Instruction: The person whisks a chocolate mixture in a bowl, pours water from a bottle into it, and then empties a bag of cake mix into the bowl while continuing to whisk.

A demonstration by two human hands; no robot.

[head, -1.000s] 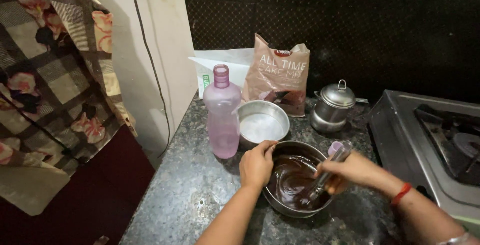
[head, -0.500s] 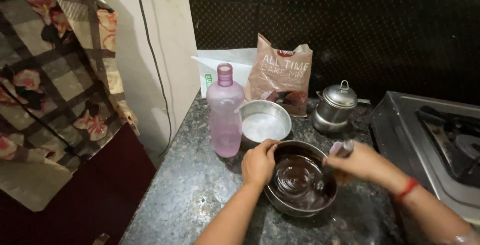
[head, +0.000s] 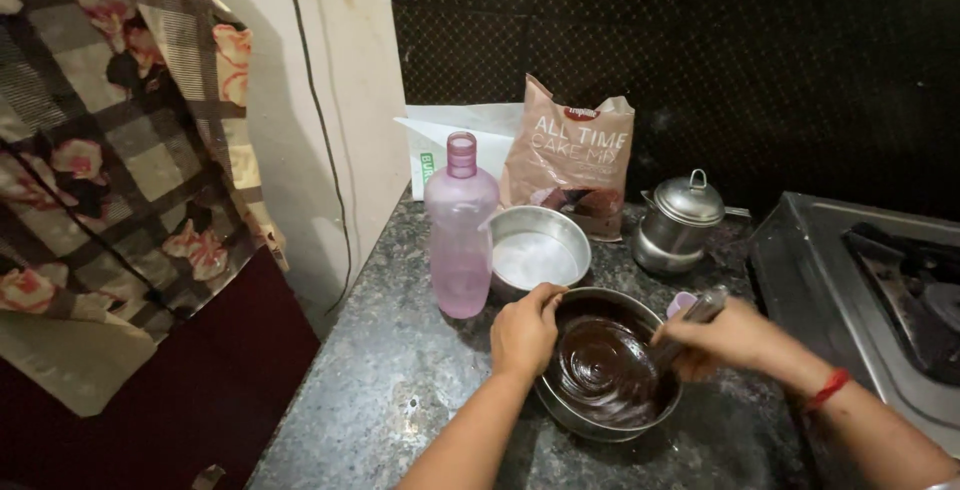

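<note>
While the left hand [head: 523, 333] curls over the near-left rim of the bowl [head: 610, 368], fingers bent and gripping the metal edge with the thumb toward the inside, the right hand [head: 722, 335] is clenched around the handle of a whisk [head: 690, 318], whose blurred grey handle sticks out above the knuckles and whose lower end dips into the batter [head: 603, 370]. That batter is dark brown and glossy, marked with circular ridges, and fills the lower part of the round steel bowl. A red thread [head: 828, 388] circles the right wrist. The bowl stands on the speckled dark stone table [head: 390, 390], close to its front edge and between the two forearms. Just behind the bowl, touching or nearly touching its rim, sits a round empty cake tin [head: 540, 248] with a pale bottom. Left of the tin stands an upright pink plastic bottle [head: 460, 230] with its cap on. Behind the tin a brown pouch [head: 570, 155] leans upright against the dark back wall, and a white packet [head: 450, 140] lies behind the bottle. To the right of the tin stands a small lidded steel pot [head: 682, 222] with a knob on top. Farther right, at the table's end, is a gas stove [head: 880, 290] with a black burner grate. On the far left a checked floral cloth [head: 120, 150] hangs beside the pale wall, and a dark cord [head: 325, 150] runs down that wall.
</note>
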